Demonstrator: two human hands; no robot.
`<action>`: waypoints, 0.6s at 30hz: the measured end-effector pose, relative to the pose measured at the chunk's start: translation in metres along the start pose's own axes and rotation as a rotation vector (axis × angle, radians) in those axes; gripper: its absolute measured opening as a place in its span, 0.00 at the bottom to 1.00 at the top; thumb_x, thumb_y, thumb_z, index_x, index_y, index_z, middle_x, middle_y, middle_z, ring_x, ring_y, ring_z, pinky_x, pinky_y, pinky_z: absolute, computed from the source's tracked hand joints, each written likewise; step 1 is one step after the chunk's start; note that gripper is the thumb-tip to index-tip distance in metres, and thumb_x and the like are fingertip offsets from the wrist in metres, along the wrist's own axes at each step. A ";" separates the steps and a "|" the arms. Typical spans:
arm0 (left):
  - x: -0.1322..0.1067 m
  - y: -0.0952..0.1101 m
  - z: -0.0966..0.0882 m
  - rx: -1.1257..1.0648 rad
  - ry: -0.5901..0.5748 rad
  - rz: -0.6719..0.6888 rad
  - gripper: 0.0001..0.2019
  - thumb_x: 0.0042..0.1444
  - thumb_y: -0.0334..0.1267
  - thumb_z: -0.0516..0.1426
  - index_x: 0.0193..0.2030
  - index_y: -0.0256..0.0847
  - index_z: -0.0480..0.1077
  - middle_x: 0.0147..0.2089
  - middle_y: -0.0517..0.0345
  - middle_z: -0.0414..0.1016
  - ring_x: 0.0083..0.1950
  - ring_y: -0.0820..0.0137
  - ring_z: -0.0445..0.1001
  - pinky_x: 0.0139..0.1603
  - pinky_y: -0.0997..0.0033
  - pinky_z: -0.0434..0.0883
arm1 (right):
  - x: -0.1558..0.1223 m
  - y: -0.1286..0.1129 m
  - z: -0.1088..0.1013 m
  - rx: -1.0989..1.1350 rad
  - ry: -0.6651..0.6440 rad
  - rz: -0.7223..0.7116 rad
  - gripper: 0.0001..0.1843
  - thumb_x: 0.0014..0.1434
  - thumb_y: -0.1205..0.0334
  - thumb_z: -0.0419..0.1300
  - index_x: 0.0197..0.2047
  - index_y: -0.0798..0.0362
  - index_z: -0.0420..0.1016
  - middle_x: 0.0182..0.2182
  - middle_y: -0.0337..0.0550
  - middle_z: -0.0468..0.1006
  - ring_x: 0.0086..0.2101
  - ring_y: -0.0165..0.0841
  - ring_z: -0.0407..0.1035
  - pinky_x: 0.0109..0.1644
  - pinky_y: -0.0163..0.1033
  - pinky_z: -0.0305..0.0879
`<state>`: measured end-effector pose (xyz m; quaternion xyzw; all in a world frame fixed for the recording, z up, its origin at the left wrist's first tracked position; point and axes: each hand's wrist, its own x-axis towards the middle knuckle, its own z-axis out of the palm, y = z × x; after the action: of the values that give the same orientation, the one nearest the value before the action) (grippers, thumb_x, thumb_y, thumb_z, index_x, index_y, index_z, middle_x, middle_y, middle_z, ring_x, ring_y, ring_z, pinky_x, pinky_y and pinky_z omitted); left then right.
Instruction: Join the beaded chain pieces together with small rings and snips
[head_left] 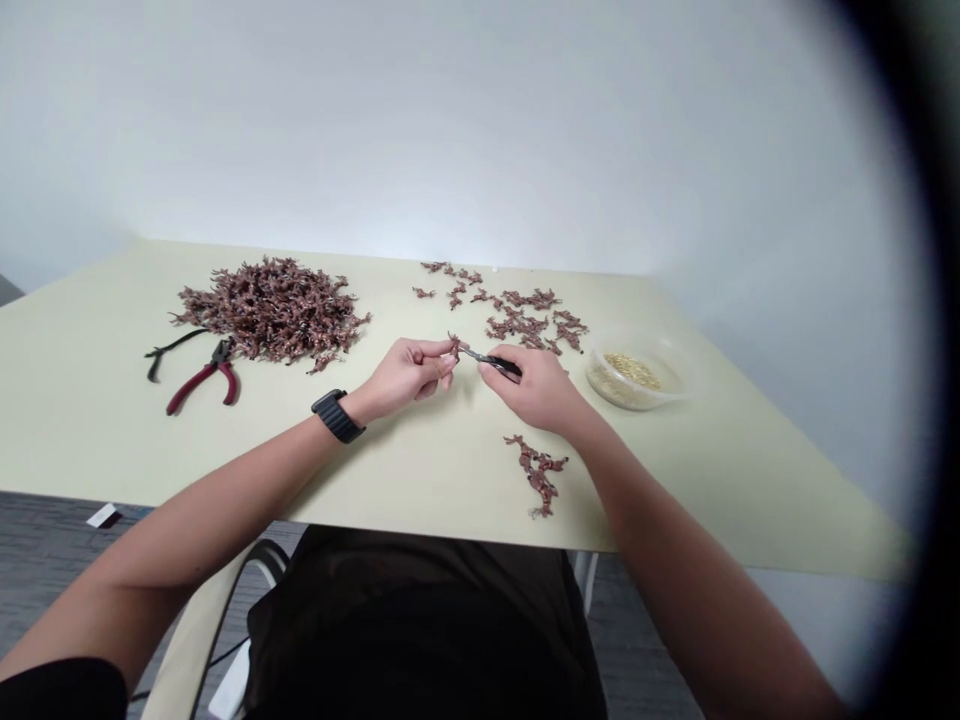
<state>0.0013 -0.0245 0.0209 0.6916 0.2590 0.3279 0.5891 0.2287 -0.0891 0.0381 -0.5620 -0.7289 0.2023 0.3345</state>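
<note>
My left hand (409,375) pinches a small reddish-brown branched piece (454,347) between thumb and fingers. My right hand (531,388) grips small black-handled pliers (496,362), whose thin metal nose reaches that piece. A large heap of similar pieces (270,310) lies left of my hands. Looser pieces (529,322) are spread beyond my right hand, and a smaller cluster (536,475) lies nearer, below it. A clear plastic bowl (634,372) of tiny gold bits stands to the right of my right hand.
Red-handled pliers (206,375) and a black-handled tool (176,350) lie by the heap on the pale green table (90,420). A black watch (337,416) circles my left wrist. The table's far side meets a white wall (450,130); a chair back (217,620) shows below its near edge.
</note>
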 end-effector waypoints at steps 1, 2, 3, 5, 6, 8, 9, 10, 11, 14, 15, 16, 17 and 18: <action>-0.001 -0.003 0.000 0.111 0.049 0.059 0.16 0.67 0.47 0.61 0.50 0.33 0.79 0.29 0.57 0.75 0.21 0.79 0.61 0.22 0.76 0.59 | 0.000 -0.001 0.000 0.082 -0.021 0.046 0.20 0.67 0.46 0.58 0.30 0.50 0.69 0.23 0.36 0.63 0.26 0.30 0.56 0.30 0.40 0.50; -0.001 -0.006 -0.001 0.241 0.099 0.137 0.15 0.68 0.44 0.60 0.52 0.34 0.79 0.31 0.54 0.77 0.24 0.77 0.66 0.26 0.76 0.64 | 0.000 -0.003 0.000 0.183 -0.059 0.101 0.20 0.67 0.44 0.58 0.30 0.50 0.68 0.24 0.36 0.61 0.25 0.30 0.54 0.29 0.39 0.48; -0.002 -0.009 -0.004 0.382 0.145 0.234 0.14 0.68 0.41 0.60 0.53 0.35 0.80 0.35 0.52 0.80 0.28 0.75 0.73 0.32 0.75 0.70 | 0.000 -0.004 0.000 0.304 -0.114 0.163 0.21 0.67 0.43 0.58 0.31 0.50 0.69 0.24 0.36 0.59 0.25 0.29 0.51 0.27 0.39 0.46; -0.002 -0.017 -0.012 0.647 0.167 0.410 0.18 0.66 0.34 0.58 0.62 0.39 0.77 0.42 0.49 0.84 0.40 0.69 0.81 0.44 0.72 0.75 | -0.001 -0.007 -0.002 0.554 -0.250 0.284 0.21 0.66 0.41 0.59 0.34 0.50 0.71 0.25 0.34 0.55 0.24 0.28 0.44 0.25 0.38 0.39; -0.001 -0.019 -0.016 0.746 0.156 0.471 0.21 0.66 0.31 0.57 0.65 0.42 0.76 0.44 0.49 0.84 0.43 0.68 0.82 0.46 0.71 0.75 | -0.001 -0.008 -0.003 0.655 -0.309 0.329 0.21 0.66 0.40 0.59 0.35 0.50 0.72 0.25 0.34 0.54 0.24 0.28 0.41 0.25 0.38 0.36; 0.001 -0.022 -0.023 0.840 0.148 0.532 0.25 0.65 0.29 0.55 0.67 0.44 0.74 0.45 0.51 0.85 0.45 0.69 0.82 0.47 0.71 0.75 | -0.001 -0.008 -0.003 0.764 -0.366 0.364 0.21 0.65 0.40 0.60 0.37 0.50 0.72 0.26 0.33 0.53 0.25 0.28 0.39 0.25 0.38 0.34; 0.002 -0.022 -0.024 0.827 0.178 0.532 0.24 0.66 0.29 0.55 0.67 0.44 0.74 0.44 0.51 0.85 0.43 0.70 0.81 0.47 0.72 0.75 | -0.001 -0.007 -0.002 0.767 -0.354 0.360 0.21 0.65 0.40 0.60 0.37 0.51 0.72 0.27 0.34 0.53 0.25 0.28 0.39 0.25 0.37 0.34; 0.003 -0.022 -0.023 0.772 0.223 0.506 0.23 0.66 0.30 0.55 0.66 0.43 0.75 0.42 0.52 0.85 0.41 0.71 0.81 0.46 0.73 0.75 | 0.000 -0.006 -0.001 0.738 -0.321 0.349 0.21 0.65 0.40 0.60 0.37 0.51 0.73 0.27 0.34 0.54 0.25 0.28 0.41 0.25 0.37 0.36; 0.004 -0.020 -0.021 0.681 0.268 0.454 0.21 0.67 0.33 0.56 0.66 0.40 0.75 0.39 0.53 0.84 0.36 0.72 0.79 0.42 0.74 0.74 | 0.001 -0.005 0.000 0.683 -0.269 0.327 0.21 0.66 0.40 0.59 0.37 0.51 0.73 0.27 0.35 0.55 0.25 0.28 0.43 0.25 0.37 0.38; 0.007 -0.014 -0.012 0.294 0.251 0.197 0.23 0.68 0.43 0.59 0.66 0.34 0.74 0.30 0.57 0.78 0.22 0.78 0.66 0.25 0.77 0.64 | 0.004 0.000 0.003 0.398 -0.065 0.183 0.20 0.66 0.42 0.59 0.35 0.51 0.74 0.28 0.38 0.63 0.28 0.30 0.55 0.29 0.38 0.49; 0.007 -0.012 -0.010 0.171 0.201 0.121 0.24 0.68 0.45 0.59 0.65 0.32 0.73 0.29 0.58 0.76 0.20 0.79 0.62 0.22 0.77 0.60 | 0.004 0.002 0.003 0.293 -0.004 0.131 0.20 0.67 0.43 0.59 0.34 0.51 0.73 0.28 0.38 0.65 0.29 0.31 0.58 0.31 0.38 0.52; 0.007 -0.011 -0.008 0.068 0.151 0.063 0.25 0.67 0.47 0.60 0.65 0.32 0.73 0.28 0.59 0.74 0.19 0.80 0.60 0.21 0.77 0.57 | 0.005 0.004 0.004 0.200 0.042 0.087 0.19 0.67 0.44 0.59 0.34 0.51 0.73 0.28 0.39 0.67 0.31 0.32 0.60 0.33 0.39 0.54; 0.007 -0.010 -0.008 -0.011 0.113 0.020 0.26 0.66 0.47 0.62 0.64 0.32 0.73 0.28 0.60 0.72 0.19 0.80 0.59 0.20 0.77 0.55 | 0.005 0.005 0.004 0.123 0.072 0.058 0.18 0.67 0.45 0.58 0.34 0.51 0.73 0.28 0.39 0.69 0.31 0.33 0.61 0.35 0.40 0.55; 0.007 -0.010 -0.008 -0.068 0.089 -0.008 0.25 0.65 0.48 0.63 0.62 0.32 0.73 0.28 0.61 0.71 0.19 0.80 0.59 0.20 0.77 0.54 | 0.004 0.006 0.005 0.066 0.088 0.042 0.18 0.67 0.46 0.58 0.34 0.51 0.73 0.27 0.38 0.70 0.31 0.33 0.62 0.35 0.40 0.55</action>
<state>0.0000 -0.0128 0.0125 0.6549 0.2764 0.3646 0.6015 0.2290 -0.0830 0.0320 -0.5744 -0.6945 0.2083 0.3799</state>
